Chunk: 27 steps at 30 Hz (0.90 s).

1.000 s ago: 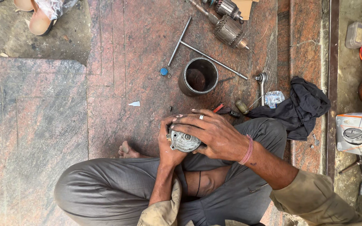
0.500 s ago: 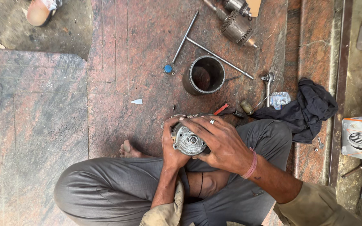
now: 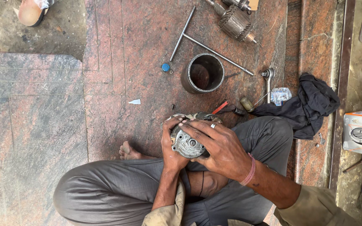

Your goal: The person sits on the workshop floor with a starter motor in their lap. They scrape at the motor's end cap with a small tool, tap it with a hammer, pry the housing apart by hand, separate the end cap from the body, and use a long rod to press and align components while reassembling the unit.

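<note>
Sitting cross-legged, the person had the round metal motor end cover (image 3: 187, 144) just below the steel cylinder (image 3: 202, 73), left hand (image 3: 171, 144) wrapped round its edge and right hand (image 3: 218, 146) clamped over top, probably steadying it.

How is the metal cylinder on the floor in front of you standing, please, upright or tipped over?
Upright. The metal cylinder stands on its end on the stone floor, its round open mouth facing the camera, the inner wall visible all round.

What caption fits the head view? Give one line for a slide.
Both hands, left hand and right hand, grip a round metal housing above the lap, near a steel cylinder.
</note>
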Each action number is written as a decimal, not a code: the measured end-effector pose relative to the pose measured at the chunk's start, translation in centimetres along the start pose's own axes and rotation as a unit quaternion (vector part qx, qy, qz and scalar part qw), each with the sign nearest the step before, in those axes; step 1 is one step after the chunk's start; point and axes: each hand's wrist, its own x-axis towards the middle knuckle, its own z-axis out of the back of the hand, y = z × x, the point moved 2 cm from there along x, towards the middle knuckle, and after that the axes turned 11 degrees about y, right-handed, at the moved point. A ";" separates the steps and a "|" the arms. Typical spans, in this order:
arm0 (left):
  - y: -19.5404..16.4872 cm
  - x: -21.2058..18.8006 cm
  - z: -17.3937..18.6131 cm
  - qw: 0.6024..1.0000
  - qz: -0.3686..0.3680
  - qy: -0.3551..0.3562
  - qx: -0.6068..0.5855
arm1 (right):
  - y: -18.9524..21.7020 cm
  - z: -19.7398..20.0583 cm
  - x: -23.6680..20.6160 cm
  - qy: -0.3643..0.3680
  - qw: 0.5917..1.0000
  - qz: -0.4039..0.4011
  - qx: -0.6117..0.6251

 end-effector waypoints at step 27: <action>0.2 -0.3 -0.2 1.000 0.012 -0.015 -0.007 | 0.2 0.3 0.4 0.010 0.999 0.026 -0.023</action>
